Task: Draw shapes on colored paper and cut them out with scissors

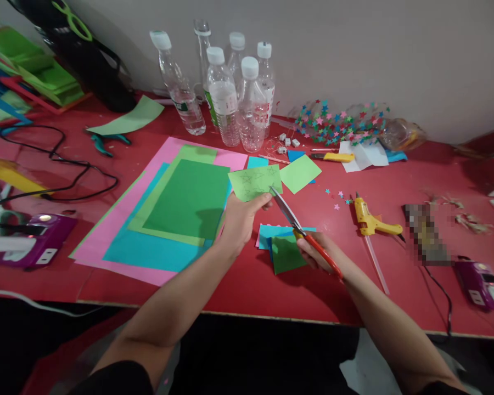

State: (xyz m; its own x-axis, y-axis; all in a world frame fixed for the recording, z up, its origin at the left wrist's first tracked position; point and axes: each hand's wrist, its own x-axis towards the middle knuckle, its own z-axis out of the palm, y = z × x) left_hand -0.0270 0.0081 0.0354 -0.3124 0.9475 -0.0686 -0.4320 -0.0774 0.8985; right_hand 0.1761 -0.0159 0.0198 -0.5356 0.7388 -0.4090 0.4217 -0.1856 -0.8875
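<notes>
My left hand (pixel 242 222) pinches the lower edge of a light green paper (pixel 253 181) with several stars drawn on it in dark line. My right hand (pixel 318 249) is wrapped around the red handles of a pair of scissors (pixel 287 210). The tips of the scissors meet the paper near its lower right corner. Beneath my right hand lies a small pile of cut papers, with a dark green piece (pixel 286 258) on top. Left of my left hand, large sheets are stacked, the uppermost being a dark green sheet (pixel 189 200).
Several clear plastic bottles (pixel 223 101) stand along the wall. A yellow glue gun (pixel 370 219) lies at the right, near small paper stars (pixel 336 207). A yellow utility knife (pixel 333 157) rests behind. Purple power strips (pixel 41 238) and cables sit at both sides of the red table (pixel 247 299).
</notes>
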